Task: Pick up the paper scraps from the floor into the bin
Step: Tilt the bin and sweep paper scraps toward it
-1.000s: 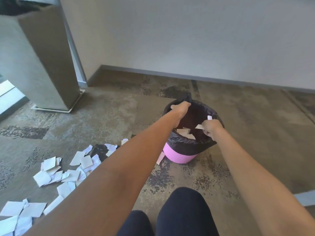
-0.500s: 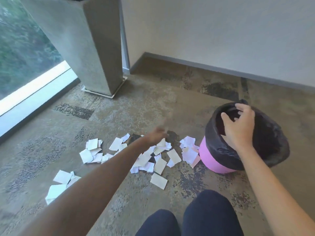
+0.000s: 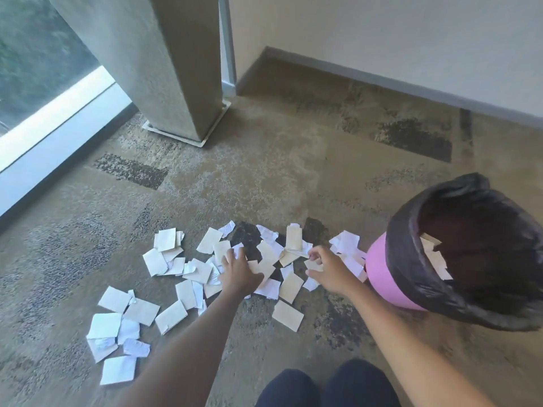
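We had both hands down among the scraps (image 3: 202, 271) at mid-frame: our left hand (image 3: 239, 271) spread flat on them, our right hand (image 3: 326, 268) pinching one. A few pieces lay in the bin (image 3: 379, 268) at right; most were left on the floor (image 3: 264, 177).

The carpeted floor (image 3: 264, 171) lay open toward 12 o'clock, from the paper scraps (image 3: 202, 270) up to the wall (image 3: 382, 39). At 11 o'clock a concrete pillar (image 3: 164, 63) stood on its base plate, closing off that corner beside the window (image 3: 35, 69). At 3 o'clock the bin (image 3: 382, 268), lined with a black bag (image 3: 411, 283), tilted toward the person, its mouth unobstructed from above, a few scraps inside. The left hand (image 3: 239, 271) and right hand (image 3: 329, 270) rested among the scraps, just beside the bin. The person's knees (image 3: 323, 386) blocked the floor at 6 o'clock.
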